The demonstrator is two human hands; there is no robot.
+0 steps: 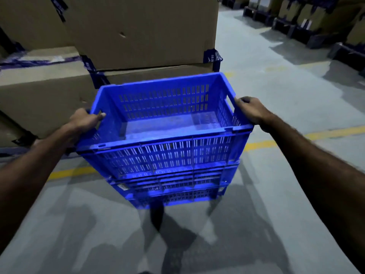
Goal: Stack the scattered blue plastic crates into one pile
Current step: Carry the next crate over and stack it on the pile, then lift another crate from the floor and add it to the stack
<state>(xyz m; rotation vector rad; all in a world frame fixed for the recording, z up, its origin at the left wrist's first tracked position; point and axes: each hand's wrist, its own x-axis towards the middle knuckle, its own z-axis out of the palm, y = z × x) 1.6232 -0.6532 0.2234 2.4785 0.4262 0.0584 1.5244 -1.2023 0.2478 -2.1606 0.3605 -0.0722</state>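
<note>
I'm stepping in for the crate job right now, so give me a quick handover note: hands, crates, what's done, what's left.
Left hand: gripping the top crate's left handle.
Right hand: gripping its right handle.
Crates: the empty top crate sits on or just above a pile of at least two more; whether it is seated cannot be told. The pile stands on the floor in front of cardboard boxes.
Done: lower crates stacked.
Left: seat and release the top crate. No other loose crates in view.

crate [169, 155] glossy slotted plastic; boxes [142, 32] matt cardboard; floor [276, 91] smooth concrete
</note>
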